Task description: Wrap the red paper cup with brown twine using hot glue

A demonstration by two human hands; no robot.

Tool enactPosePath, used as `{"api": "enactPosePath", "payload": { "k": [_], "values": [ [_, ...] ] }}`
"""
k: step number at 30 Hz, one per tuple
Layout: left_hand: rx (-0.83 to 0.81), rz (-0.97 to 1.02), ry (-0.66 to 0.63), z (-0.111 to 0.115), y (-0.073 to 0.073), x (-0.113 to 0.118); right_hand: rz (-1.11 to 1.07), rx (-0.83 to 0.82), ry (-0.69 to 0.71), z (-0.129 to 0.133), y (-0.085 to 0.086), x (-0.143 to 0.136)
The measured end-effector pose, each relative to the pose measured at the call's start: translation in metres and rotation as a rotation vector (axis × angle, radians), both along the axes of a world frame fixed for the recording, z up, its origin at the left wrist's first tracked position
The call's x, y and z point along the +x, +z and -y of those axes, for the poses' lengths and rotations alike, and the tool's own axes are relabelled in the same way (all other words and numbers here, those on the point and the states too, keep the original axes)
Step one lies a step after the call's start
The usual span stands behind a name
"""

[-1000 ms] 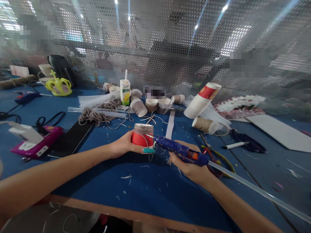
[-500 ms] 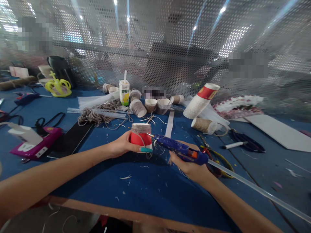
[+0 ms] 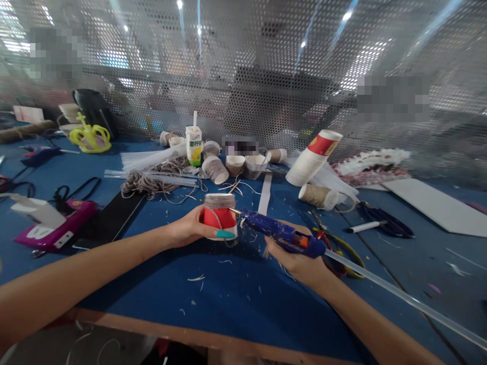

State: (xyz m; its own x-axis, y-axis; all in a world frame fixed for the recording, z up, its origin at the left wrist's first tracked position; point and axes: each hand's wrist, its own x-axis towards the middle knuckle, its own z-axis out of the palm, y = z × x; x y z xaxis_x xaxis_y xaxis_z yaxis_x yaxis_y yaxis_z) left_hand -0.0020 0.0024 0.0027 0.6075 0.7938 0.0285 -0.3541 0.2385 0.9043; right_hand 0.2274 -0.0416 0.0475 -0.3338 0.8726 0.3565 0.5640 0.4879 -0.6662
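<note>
"Left hand (image 3: 186,226): what do you log?"

"From my remote feed, I see it grasping the red cup (image 3: 228,218), held over the blue table (image 3: 236,314), mid-view; cord (image 3: 219,201) winds round the upper part."

"And the right hand (image 3: 294,258)?"

"Gripping a blue glue gun (image 3: 276,229). I read its nozzle (image 3: 235,211) at the cup's right side; contact, I can't tell."

"Further back?"

"I note a drink carton (image 3: 194,147) and leaning stacked paper cups (image 3: 307,165)."

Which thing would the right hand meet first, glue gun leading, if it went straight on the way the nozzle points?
Most likely the red cup in the left hand, near the lower edge of its wound cord. The right hand points the glue gun there; depth leaves contact unclear.
</note>
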Motion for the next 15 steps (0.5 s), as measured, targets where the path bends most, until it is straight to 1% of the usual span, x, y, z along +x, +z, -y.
{"api": "enactPosePath", "payload": {
  "k": [6,15],
  "values": [
    [-0.026,0.007,0.004,-0.0010,-0.0038,0.0002,0.009,0.012,0.011,0.0004,-0.0018,-0.0005],
    [-0.034,0.053,0.000,-0.0013,-0.0008,0.0011,0.001,0.011,0.023,0.0021,0.0030,-0.0016]
  ]
}}
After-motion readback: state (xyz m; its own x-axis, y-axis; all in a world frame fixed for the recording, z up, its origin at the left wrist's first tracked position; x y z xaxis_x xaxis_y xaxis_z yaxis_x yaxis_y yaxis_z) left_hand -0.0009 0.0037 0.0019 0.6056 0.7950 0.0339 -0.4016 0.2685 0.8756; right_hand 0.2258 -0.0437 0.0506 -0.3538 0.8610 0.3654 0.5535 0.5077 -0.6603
